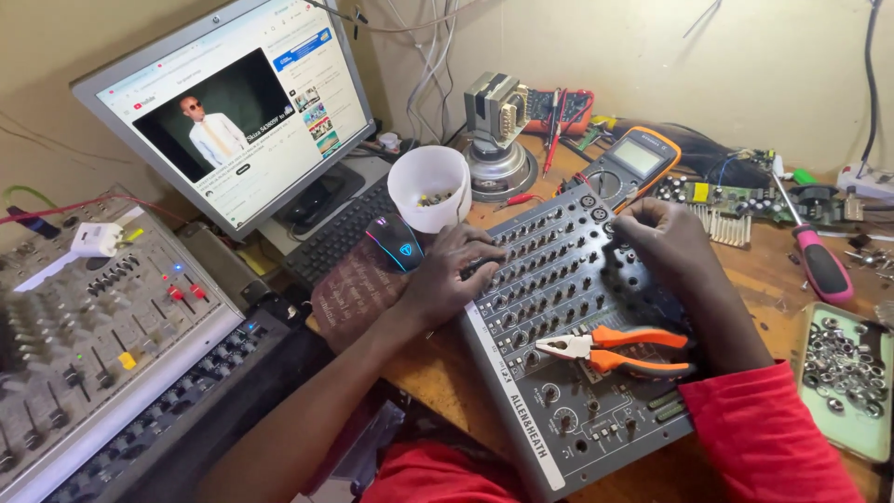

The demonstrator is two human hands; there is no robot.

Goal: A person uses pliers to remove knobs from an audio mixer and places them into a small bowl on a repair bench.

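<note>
Cluttered wooden workbench [745, 279] holds a grey audio mixer panel [559, 326] at its middle. On the panel's left edge, the left hand [447, 275] pinches a small dark part. At its far corner, the right hand [666, 244] curls closed around a knob. Orange-handled pliers [619, 349] lie on the panel's near half.

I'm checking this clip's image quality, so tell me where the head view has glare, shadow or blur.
Head view: the monitor glows bright and slightly washed out; the white cup is near overexposed; both hands, left and right, read dark on the grey mixer panel, hiding finger detail; the pliers are sharp; the near mixer at the left edge looks stretched and soft.
</note>
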